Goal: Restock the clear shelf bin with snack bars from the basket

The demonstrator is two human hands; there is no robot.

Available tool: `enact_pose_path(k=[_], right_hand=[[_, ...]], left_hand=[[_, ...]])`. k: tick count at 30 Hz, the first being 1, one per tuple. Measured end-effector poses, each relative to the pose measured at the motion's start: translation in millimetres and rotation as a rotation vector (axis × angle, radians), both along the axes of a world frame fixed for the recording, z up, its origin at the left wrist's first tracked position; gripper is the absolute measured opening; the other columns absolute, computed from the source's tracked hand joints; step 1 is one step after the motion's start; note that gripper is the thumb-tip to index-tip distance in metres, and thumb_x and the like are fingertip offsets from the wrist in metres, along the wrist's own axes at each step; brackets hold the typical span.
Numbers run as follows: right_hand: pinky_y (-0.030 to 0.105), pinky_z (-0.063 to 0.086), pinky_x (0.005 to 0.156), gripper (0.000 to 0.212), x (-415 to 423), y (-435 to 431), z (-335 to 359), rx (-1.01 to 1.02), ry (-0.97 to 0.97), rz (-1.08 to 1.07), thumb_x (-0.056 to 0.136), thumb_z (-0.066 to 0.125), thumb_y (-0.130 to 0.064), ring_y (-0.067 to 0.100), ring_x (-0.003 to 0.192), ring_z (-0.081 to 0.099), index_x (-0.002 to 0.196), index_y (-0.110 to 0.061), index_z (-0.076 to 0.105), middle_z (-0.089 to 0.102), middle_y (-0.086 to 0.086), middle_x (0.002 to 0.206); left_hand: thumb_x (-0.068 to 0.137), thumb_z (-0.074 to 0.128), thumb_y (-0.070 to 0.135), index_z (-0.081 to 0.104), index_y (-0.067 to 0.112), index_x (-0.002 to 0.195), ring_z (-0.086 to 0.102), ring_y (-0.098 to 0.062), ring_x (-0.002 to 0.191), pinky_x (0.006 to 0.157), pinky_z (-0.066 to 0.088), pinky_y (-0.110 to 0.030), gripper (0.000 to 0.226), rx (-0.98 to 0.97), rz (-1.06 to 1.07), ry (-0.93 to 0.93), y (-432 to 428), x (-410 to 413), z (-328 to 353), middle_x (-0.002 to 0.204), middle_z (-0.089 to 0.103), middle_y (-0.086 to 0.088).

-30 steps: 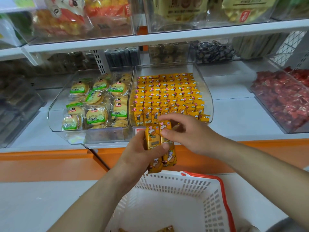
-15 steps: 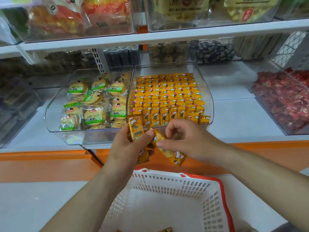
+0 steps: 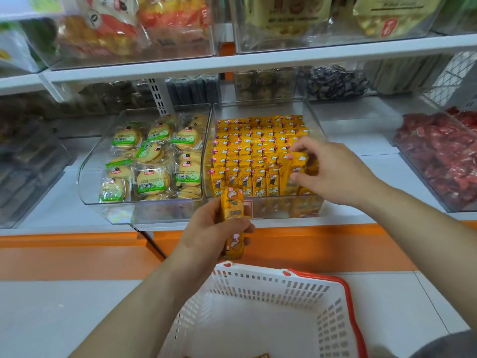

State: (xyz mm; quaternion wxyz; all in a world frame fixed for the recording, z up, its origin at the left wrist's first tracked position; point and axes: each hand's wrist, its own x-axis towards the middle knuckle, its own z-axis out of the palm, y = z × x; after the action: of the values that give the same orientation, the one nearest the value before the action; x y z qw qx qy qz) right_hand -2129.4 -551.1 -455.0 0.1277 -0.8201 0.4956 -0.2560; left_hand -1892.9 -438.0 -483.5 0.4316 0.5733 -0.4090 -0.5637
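Currently, left hand (image 3: 214, 228) grips a snack bar (image 3: 232, 210) w/ thumb and fingers curled round its mid-section; bar's long axis runs near vertical in view, top end pointing up at the front wall of the clear shelf bin (image 3: 284, 211), btm end just above the far rim of the basket (image 3: 258, 288). Cannot tell whether another bar sits behind it in the same grip. The right hand (image 3: 333, 171) is inside the bin at its right front corner, pinching a second snack bar (image 3: 298, 164) between thumb and fingertips; that bar stands upright, long axis vertical w/ slight tilt, its lower half hidden among the stock. Bin contents: rows of orange-yellow bars (image 3: 253, 151), all standing on end, packed front to back; the far right side is covered by the hand. Basket is white plastic w/ red handle (image 3: 348, 293); inside it two brownish wrappers (image 3: 260, 355) at the frame's btm edge are cut off, ID not possible. On the left an adjacent bin (image 3: 144, 214), just beside the task bin, holds round biscuits (image 3: 152, 177) in clear pkts w/ green labels, lying loose. At right a further bin (image 3: 426, 187), well apart, holds red-wrapped sweets (image 3: 444, 156); partly out of frame. Bins on the upper shelf (image 3: 232, 63) and the rear row are blurred; print unreadable. An orange strip (image 3: 309, 244) runs below the shelf edge, behind the left hand's bar.
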Motion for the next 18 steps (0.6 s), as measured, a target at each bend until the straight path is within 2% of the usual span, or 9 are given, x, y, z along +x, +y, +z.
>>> enact_pose_path(k=[2,4,7,9,11,13,15,16,18], right_hand=[[0.032,0.038,0.077,0.031,2.4,-2.4,-1.4,-0.036,0.308,0.03,0.086,0.071,-0.042,0.018,0.094,0.062,0.111,-0.045,0.054,0.063,-0.017,0.09],[0.038,0.034,0.092,0.027,7.8,-3.9,-2.7,-0.065,0.484,0.048,0.091,0.063,-0.049,0.016,0.109,0.059,0.117,-0.044,0.058,0.065,-0.017,0.108],[0.042,0.032,0.097,0.03,10.9,-4.0,-0.1,-0.05,0.557,0.044,0.096,0.046,-0.059,0.015,0.112,0.054,0.116,-0.046,0.064,0.063,-0.017,0.114],[0.042,0.033,0.098,0.034,9.5,-3.7,-0.1,-0.031,0.613,0.044,0.099,0.04,-0.057,0.016,0.116,0.051,0.122,-0.049,0.062,0.061,-0.015,0.119],[0.042,0.033,0.101,0.037,9.0,-2.7,-0.7,-0.017,0.689,0.045,0.1,0.038,-0.055,0.017,0.122,0.048,0.131,-0.049,0.057,0.059,-0.012,0.127],[0.042,0.032,0.102,0.04,10.1,2.1,-0.4,-0.048,0.72,0.039,0.099,0.039,-0.055,0.018,0.124,0.045,0.135,-0.047,0.054,0.055,-0.009,0.131],[0.04,0.035,0.1,0.04,13.5,10.6,-0.9,-0.152,0.591,0.037,0.097,0.045,-0.054,0.017,0.121,0.047,0.134,-0.044,0.055,0.055,-0.01,0.128],[0.037,0.039,0.096,0.038,17.1,17.0,-0.6,-0.156,0.431,0.045,0.096,0.049,-0.051,0.014,0.116,0.05,0.131,-0.041,0.058,0.058,-0.012,0.123],[0.028,0.046,0.085,0.034,29.8,32.8,-1.3,0.046,0.013,0.107,0.095,0.055,-0.045,0.003,0.103,0.056,0.129,-0.041,0.06,0.061,-0.02,0.113]], left_hand=[[0.092,0.071,0.011,0.069,0.018,0.111,0.076,-0.023,0.081,0.076,0.06,-0.043,0.02,0.002,0.003,-0.007,-0.6,1.1,-0.2,0.087,0.078,-0.005],[0.092,0.072,0.015,0.068,0.018,0.111,0.076,-0.023,0.08,0.072,0.06,-0.039,0.02,0.009,0.014,-0.012,-0.9,2.6,-0.5,0.084,0.078,-0.006],[0.091,0.073,0.014,0.068,0.018,0.114,0.076,-0.026,0.085,0.079,0.06,-0.044,0.023,-0.01,0.039,-0.001,-1.1,4.7,-0.1,0.09,0.079,-0.007],[0.091,0.074,0.014,0.064,0.018,0.121,0.077,-0.026,0.089,0.082,0.061,-0.046,0.032,-0.026,0.06,0.024,-1.0,3.8,1.6,0.098,0.079,-0.005],[0.089,0.076,0.021,0.059,0.018,0.127,0.078,-0.025,0.09,0.078,0.064,-0.045,0.041,-0.025,0.062,0.028,-0.5,2.0,2.6,0.105,0.079,0.0],[0.084,0.078,0.029,0.057,0.021,0.127,0.079,-0.028,0.086,0.072,0.064,-0.043,0.049,-0.022,0.052,0.036,0.9,0.3,2.2,0.104,0.079,0.002],[0.073,0.08,0.037,0.056,0.029,0.123,0.079,-0.028,0.084,0.068,0.064,-0.04,0.055,-0.022,0.033,0.055,2.7,-1.6,2.4,0.101,0.079,0.002],[0.069,0.079,0.04,0.057,0.033,0.119,0.079,-0.028,0.084,0.067,0.064,-0.038,0.056,-0.029,0.021,0.06,3.4,-3.0,2.4,0.101,0.079,0.001],[0.067,0.08,0.041,0.06,0.04,0.112,0.078,-0.027,0.084,0.065,0.063,-0.035,0.05,-0.05,0.002,0.064,4.4,-6.1,1.6,0.1,0.078,0.0]])
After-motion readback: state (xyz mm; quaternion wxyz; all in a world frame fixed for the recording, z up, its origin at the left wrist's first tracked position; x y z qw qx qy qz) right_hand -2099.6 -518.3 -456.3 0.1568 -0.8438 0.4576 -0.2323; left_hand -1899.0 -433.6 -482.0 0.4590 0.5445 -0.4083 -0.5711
